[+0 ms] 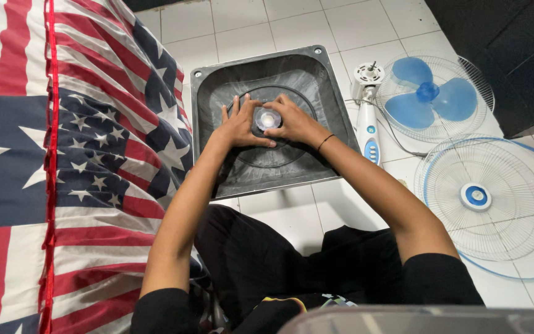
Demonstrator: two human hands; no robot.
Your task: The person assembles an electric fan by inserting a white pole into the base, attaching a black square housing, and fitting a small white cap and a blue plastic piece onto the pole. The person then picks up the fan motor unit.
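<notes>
A dark grey square fan base (217, 86) lies flat on the white tiled floor in front of me. At its centre sits a small round pale cap (267, 119) on a raised hub. My left hand (240, 125) rests on the base with fingers spread, thumb against the cap's left side. My right hand (292, 119) curls around the cap's right side, with a thin dark band on its wrist. Both hands press on the cap together.
A striped and starred cloth (63, 154) covers the left side. To the right lie a white fan motor and stand (369, 117), a blue fan blade (431, 96) in a wire grille, and a second white front grille (486, 198). A dark cabinet (514, 55) stands at top right.
</notes>
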